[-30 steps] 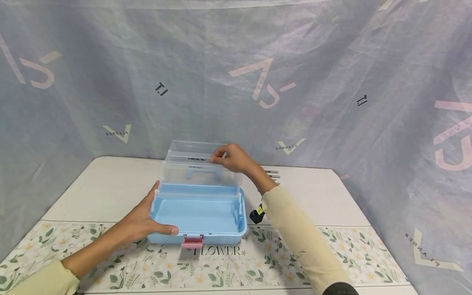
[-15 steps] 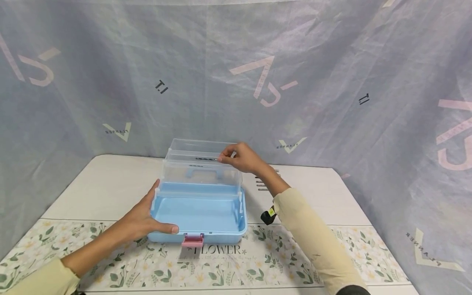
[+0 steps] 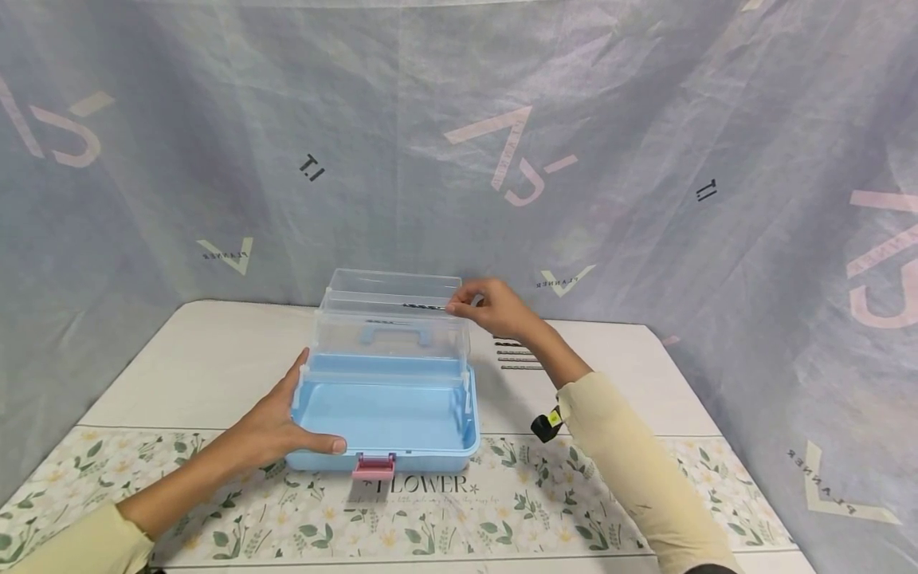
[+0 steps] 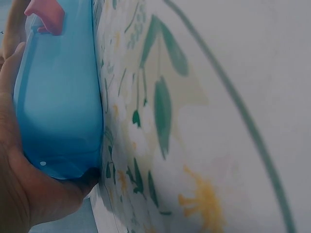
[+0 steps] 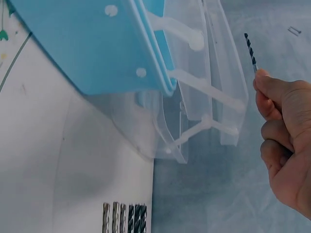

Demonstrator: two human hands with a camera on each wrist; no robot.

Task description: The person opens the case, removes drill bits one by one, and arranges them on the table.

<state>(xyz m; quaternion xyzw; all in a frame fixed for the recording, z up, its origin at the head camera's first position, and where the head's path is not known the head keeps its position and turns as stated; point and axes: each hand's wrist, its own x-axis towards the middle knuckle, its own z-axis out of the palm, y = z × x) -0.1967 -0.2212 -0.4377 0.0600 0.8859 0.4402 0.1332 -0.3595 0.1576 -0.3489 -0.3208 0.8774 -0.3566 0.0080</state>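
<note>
A light-blue toolbox (image 3: 387,461) with clear fold-out trays (image 3: 383,340) stands opened on the table. At its left end my left hand (image 3: 276,430) grips the corner, thumb over the front rim and fingers along the side; in the left wrist view the hand wraps the blue wall (image 4: 58,107). My right hand (image 3: 498,308) pinches a dark twist drill bit (image 3: 423,307) by one end, over the right part of the top tray. In the right wrist view the bit (image 5: 250,48) points away from the fingertips, apart from the trays. A thin dark piece (image 3: 390,323) shows through the clear plastic.
Several drill bits (image 3: 519,359) lie in a row right of the toolbox, partly behind the right forearm. A black object with a yellow-green label (image 3: 547,426) is at the right cuff. The pink latch (image 3: 374,466) hangs at the front. A grey printed curtain (image 3: 459,159) stands behind.
My right hand has moved to the right along the top tray, carrying the drill bit. More of the drill bits on the table show. My left hand stays on the toolbox.
</note>
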